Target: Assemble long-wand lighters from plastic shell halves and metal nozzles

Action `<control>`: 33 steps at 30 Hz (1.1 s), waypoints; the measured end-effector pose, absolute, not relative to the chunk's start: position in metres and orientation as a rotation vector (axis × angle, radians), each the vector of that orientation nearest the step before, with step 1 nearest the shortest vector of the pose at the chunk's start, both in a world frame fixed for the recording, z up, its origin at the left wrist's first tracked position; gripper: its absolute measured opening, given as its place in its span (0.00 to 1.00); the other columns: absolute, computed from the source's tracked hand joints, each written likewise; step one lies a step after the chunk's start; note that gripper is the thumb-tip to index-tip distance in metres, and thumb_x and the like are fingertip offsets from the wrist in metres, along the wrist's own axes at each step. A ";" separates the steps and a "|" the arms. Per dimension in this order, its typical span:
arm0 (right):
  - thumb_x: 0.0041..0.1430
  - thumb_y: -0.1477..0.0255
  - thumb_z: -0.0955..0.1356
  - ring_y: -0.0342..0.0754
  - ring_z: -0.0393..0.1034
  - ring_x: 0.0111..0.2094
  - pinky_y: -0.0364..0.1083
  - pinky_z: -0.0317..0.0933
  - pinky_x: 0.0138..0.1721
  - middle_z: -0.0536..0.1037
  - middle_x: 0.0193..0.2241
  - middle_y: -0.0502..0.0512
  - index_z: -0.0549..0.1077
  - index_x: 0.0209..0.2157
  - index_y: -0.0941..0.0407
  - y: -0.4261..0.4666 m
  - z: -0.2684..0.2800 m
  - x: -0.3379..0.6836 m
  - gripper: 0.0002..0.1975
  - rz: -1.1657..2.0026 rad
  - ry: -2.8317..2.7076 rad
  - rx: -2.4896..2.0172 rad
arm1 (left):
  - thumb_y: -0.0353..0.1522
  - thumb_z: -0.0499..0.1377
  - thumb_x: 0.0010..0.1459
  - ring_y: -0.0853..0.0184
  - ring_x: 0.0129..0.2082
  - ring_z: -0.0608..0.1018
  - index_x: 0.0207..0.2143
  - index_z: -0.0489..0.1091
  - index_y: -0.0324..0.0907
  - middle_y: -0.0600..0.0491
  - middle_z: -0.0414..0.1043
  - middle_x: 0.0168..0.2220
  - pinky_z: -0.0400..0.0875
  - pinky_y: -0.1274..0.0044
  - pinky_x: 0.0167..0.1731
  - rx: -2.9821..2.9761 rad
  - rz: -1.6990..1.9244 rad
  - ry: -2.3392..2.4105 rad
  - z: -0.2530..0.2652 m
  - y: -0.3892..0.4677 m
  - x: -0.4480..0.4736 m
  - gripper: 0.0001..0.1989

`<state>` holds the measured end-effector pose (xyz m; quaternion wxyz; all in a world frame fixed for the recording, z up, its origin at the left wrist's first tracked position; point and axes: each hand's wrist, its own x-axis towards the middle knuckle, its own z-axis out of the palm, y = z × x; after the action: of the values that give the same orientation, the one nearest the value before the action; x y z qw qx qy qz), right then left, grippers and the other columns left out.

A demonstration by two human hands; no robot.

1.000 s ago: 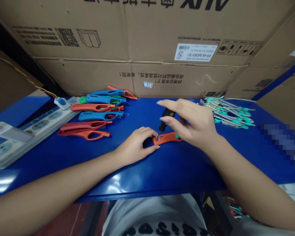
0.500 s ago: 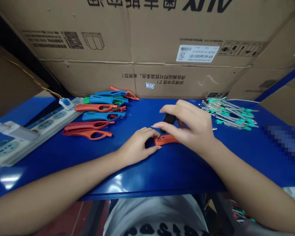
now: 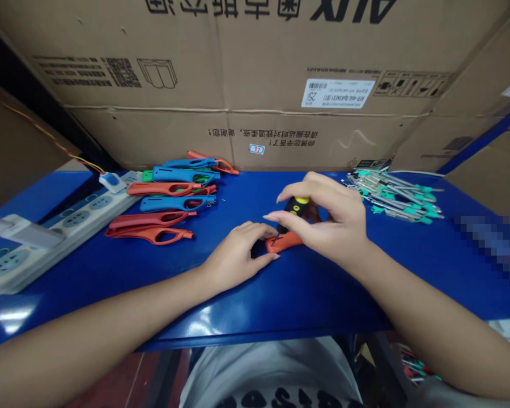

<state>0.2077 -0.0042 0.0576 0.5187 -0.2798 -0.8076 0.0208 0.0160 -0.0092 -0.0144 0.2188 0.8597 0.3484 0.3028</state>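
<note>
At the far side of the blue table (image 3: 246, 309), a printed cardboard panel (image 3: 259, 85) is stood upright. On the left, a power strip (image 3: 79, 218) is laid slantwise, with a white adapter (image 3: 38, 232) plugged in. Beside it, red, orange, blue and green handles (image 3: 170, 202) are heaped; at far right, metal rods with teal parts (image 3: 399, 195) are piled. The middle is occupied by an orange casing (image 3: 284, 242), whose right end is hidden by the right hand (image 3: 340, 218).

The casing is laid flat, its long axis running roughly left to right, tilted slightly so that the left end is nearer. That rounded end is pinched between thumb and forefinger of the left hand (image 3: 236, 252). A black-and-yellow screwdriver (image 3: 296, 208) is held in the right hand's curled fingers and thumb, its shaft slanted down to the left end.

The casing is smooth and bright, marked by dark openings on top.
</note>
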 end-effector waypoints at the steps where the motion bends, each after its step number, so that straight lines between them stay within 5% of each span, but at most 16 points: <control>1: 0.61 0.66 0.73 0.43 0.71 0.29 0.44 0.69 0.34 0.79 0.32 0.53 0.78 0.38 0.56 -0.005 0.056 0.207 0.08 0.012 -1.936 -0.670 | 0.32 0.67 0.59 0.62 0.45 0.78 0.45 0.70 0.43 0.53 0.78 0.45 0.71 0.68 0.48 2.383 0.836 0.964 -0.014 -0.009 0.016 0.13; 5: 0.71 0.72 0.61 0.46 0.76 0.42 0.46 0.71 0.41 0.80 0.48 0.59 0.75 0.52 0.56 -0.009 0.056 0.207 0.15 0.137 -1.997 -0.691 | 0.33 0.67 0.60 0.62 0.42 0.77 0.43 0.70 0.42 0.52 0.77 0.42 0.71 0.69 0.47 2.414 0.837 0.976 -0.013 -0.011 0.015 0.11; 10: 0.66 0.70 0.68 0.39 0.70 0.24 0.41 0.67 0.29 0.82 0.36 0.52 0.77 0.48 0.55 -0.009 0.061 0.206 0.11 0.199 -2.006 -0.741 | 0.33 0.66 0.60 0.60 0.44 0.77 0.43 0.70 0.42 0.52 0.77 0.43 0.71 0.67 0.46 2.410 0.806 1.007 -0.013 -0.011 0.015 0.11; 13: 0.62 0.68 0.72 0.40 0.71 0.25 0.41 0.66 0.31 0.81 0.33 0.52 0.78 0.43 0.57 -0.005 0.057 0.206 0.10 -0.064 -2.004 -0.705 | 0.31 0.65 0.60 0.59 0.46 0.77 0.45 0.70 0.43 0.51 0.77 0.46 0.71 0.66 0.50 2.398 0.785 0.999 -0.014 -0.011 0.015 0.12; 17: 0.66 0.64 0.69 0.43 0.76 0.33 0.41 0.67 0.34 0.82 0.36 0.53 0.75 0.48 0.56 -0.002 0.046 0.206 0.13 -0.192 -2.055 -0.712 | 0.31 0.64 0.61 0.58 0.46 0.77 0.46 0.70 0.42 0.49 0.77 0.45 0.71 0.65 0.50 2.417 0.757 1.030 -0.013 -0.013 0.017 0.11; 20: 0.69 0.66 0.65 0.44 0.77 0.37 0.42 0.70 0.36 0.80 0.46 0.55 0.70 0.55 0.54 -0.001 0.044 0.204 0.15 0.059 -2.095 -0.718 | 0.30 0.63 0.62 0.57 0.43 0.76 0.43 0.70 0.41 0.49 0.77 0.42 0.72 0.65 0.46 2.467 0.691 1.088 -0.006 -0.016 0.016 0.07; 23: 0.70 0.65 0.64 0.39 0.73 0.25 0.40 0.69 0.27 0.79 0.41 0.52 0.67 0.54 0.53 0.006 0.048 0.209 0.14 0.459 -1.931 -0.745 | 0.28 0.61 0.61 0.56 0.46 0.75 0.47 0.70 0.42 0.48 0.76 0.45 0.72 0.65 0.47 2.551 0.554 1.170 0.006 -0.019 0.012 0.11; 25: 0.69 0.63 0.64 0.39 0.71 0.22 0.40 0.67 0.23 0.77 0.38 0.52 0.67 0.52 0.53 0.015 0.050 0.223 0.13 0.452 -1.797 -0.788 | 0.27 0.61 0.59 0.55 0.47 0.76 0.48 0.70 0.41 0.47 0.76 0.45 0.72 0.65 0.48 2.609 0.407 1.260 0.016 -0.020 0.006 0.14; 29: 0.67 0.67 0.66 0.47 0.75 0.37 0.47 0.71 0.39 0.77 0.41 0.57 0.70 0.48 0.55 0.044 0.039 0.271 0.10 -0.113 -1.962 -0.844 | 0.25 0.61 0.53 0.54 0.42 0.78 0.43 0.73 0.40 0.46 0.75 0.41 0.73 0.66 0.42 2.682 0.092 1.394 0.031 -0.014 -0.008 0.13; 33: 0.68 0.72 0.61 0.53 0.71 0.47 0.50 0.68 0.46 0.74 0.45 0.63 0.70 0.44 0.56 0.066 0.016 0.311 0.08 -0.182 -2.121 -1.140 | 0.27 0.57 0.58 0.56 0.42 0.80 0.45 0.74 0.43 0.46 0.76 0.43 0.73 0.69 0.41 2.731 0.028 1.350 0.036 0.008 -0.010 0.13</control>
<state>0.3111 0.0657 0.0160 0.3554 -0.4413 -0.8210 -0.0703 -0.0103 0.0081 0.0364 0.0474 0.8955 0.4425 0.0091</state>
